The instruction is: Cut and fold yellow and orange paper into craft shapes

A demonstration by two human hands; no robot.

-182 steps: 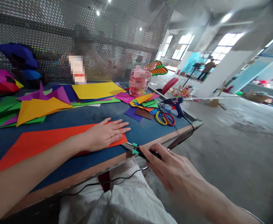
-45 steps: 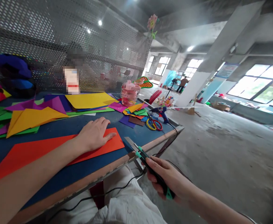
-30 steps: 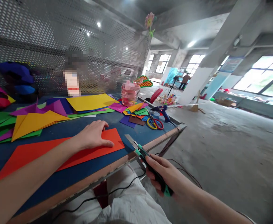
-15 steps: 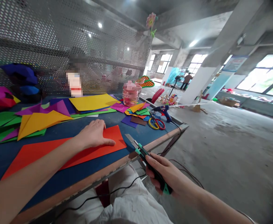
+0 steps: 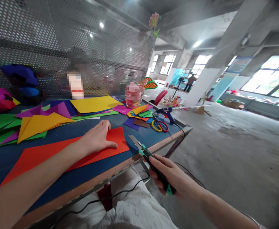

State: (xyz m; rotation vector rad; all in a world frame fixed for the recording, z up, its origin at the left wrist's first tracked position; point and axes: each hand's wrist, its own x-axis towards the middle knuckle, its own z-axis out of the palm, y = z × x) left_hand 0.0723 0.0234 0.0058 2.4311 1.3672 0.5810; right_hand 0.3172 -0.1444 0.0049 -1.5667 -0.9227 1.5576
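at the far left of the blue work table (image 5: 117, 121), locate the dark blue faceted form (image 5: 19, 74), set behind the green sheets (image 5: 1, 125). the amber folded sheets (image 5: 41, 124) overlap these green sheets on their right. nearer the front edge lies the orange-red sheet (image 5: 46, 149), flat on the table, its long side running left to right and its middle crossed by the left forearm. behind it, a yellow sheet (image 5: 94, 104) tops a flat stack.

the left hand (image 5: 98, 136) rests on the orange-red sheet near its right end: thumb spread away from the fingers and laid on the sheet, fingers bent side by side toward the far edge. from here i cannot tell whether the fingertips bear on paper or table.

further right, a pink container (image 5: 132, 95) stands behind mixed paper scraps (image 5: 139, 113). the utility knife (image 5: 157, 168) is clasped in the right hand (image 5: 168, 173), fingers wrapped around its handle; the extended blade points up-left, just beside the sheet's right end. the scissors (image 5: 159, 126) and glue gun (image 5: 166, 113) occupy the table's right corner.
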